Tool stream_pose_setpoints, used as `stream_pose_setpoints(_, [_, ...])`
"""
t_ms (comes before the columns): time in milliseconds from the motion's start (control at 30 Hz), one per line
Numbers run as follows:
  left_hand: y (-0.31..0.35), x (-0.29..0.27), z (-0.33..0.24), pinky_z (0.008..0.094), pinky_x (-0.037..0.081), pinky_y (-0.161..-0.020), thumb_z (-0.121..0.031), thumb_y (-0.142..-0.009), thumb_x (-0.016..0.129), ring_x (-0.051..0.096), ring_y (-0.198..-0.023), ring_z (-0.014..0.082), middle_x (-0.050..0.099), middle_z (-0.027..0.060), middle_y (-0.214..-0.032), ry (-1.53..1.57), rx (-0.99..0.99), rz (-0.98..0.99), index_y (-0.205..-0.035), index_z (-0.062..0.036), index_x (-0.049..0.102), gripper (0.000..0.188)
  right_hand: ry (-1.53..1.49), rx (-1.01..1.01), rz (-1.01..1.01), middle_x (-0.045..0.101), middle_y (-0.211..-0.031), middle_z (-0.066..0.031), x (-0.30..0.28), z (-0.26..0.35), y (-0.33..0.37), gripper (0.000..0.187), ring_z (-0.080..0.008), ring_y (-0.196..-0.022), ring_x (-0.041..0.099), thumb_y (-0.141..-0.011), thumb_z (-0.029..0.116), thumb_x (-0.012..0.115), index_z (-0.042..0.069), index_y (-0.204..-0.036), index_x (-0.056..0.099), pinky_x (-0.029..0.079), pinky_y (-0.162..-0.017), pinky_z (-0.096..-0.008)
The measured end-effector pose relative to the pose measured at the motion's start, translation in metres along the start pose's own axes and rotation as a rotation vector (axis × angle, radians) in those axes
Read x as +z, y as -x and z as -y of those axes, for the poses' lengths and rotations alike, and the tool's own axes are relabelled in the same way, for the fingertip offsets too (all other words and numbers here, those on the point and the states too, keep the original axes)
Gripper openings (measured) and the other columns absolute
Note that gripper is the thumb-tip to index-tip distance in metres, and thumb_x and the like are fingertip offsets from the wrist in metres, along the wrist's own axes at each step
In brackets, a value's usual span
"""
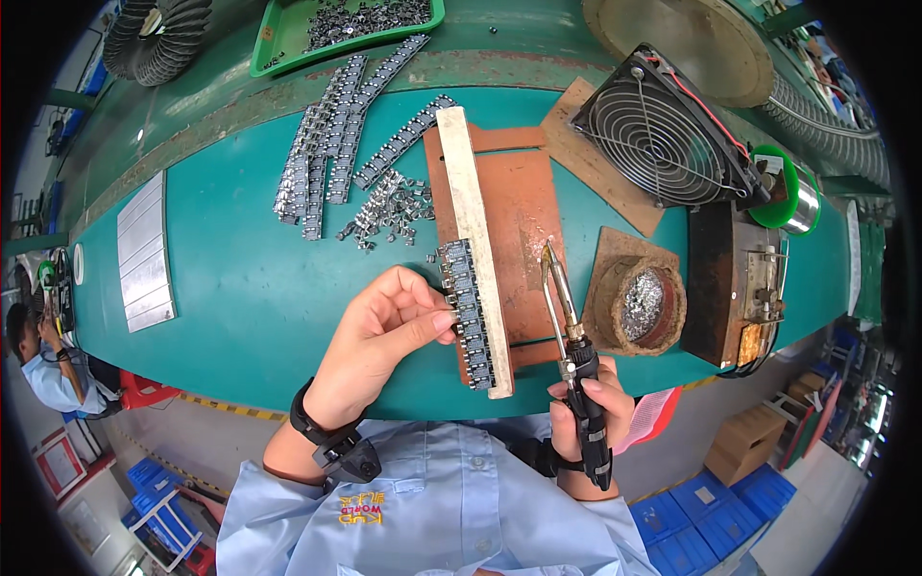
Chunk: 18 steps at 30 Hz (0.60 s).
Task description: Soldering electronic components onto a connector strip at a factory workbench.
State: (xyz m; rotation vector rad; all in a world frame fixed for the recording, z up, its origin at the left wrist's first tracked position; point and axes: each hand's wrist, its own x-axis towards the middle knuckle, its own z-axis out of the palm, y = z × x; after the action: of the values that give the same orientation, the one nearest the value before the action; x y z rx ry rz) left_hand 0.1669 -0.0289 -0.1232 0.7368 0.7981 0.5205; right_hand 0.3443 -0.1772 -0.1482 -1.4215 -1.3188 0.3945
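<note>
A bench [250,298] with a green top stretches across the view, its near edge running just in front of the person. A brown board [523,202] lies from the bench's middle toward that near edge. Near the far right corner stands a black fan [653,144]; a dark box [711,288] sits by the right edge, with a green spool of silvery wire [805,204] just beyond it. A green tray [279,34] of small parts is at the far edge, and a silvery plate [146,254] lies near the left edge.

Along the brown board runs a pale bar [466,182], its near end jutting past the board. To the board's right is a round bowl [602,309] holding shiny bits.

The right hand [613,408] is wrapped around a soldering iron [581,365], whose tip points to the brown board's right side. The left hand [384,331] has thumb and forefinger pinched at the left side of a circuit strip [466,312], which rests against the bar's left face; I cannot tell what, if anything, is between those 2 fingertips. Beyond that hand lies a heap of tiny metal parts [389,206].
</note>
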Motion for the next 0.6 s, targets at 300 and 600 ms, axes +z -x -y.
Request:
stream_pose_setpoints(300, [0.001,0.000,-0.001,0.0223,0.045,-0.074,-0.003,-0.083,0.057,0.056,-0.080,0.0097,0.058,0.0030,-0.085,0.010,-0.023,-0.007,-0.088,-0.0048,0.047,0.011,-0.019,0.008,0.022,0.055,-0.064,-0.0077,-0.002,-0.002,0.002,0.040,-0.0185,-0.063,0.052,-0.078,0.020,0.063,0.007,-0.108,0.039,0.040,-0.074,-0.0384])
stream_pose_setpoints(600, [0.000,-0.003,-0.001,0.0228,0.046,-0.072,-0.002,-0.082,0.056,0.057,-0.075,0.0114,0.057,0.0032,-0.082,0.049,-0.040,-0.001,-0.087,-0.0042,0.047,0.010,-0.128,-0.019,0.092,0.062,-0.066,-0.0067,-0.019,0.017,-0.013,0.043,-0.0195,-0.056,0.056,-0.067,0.013,0.073,0.002,-0.102,0.051,0.042,-0.063,-0.0337])
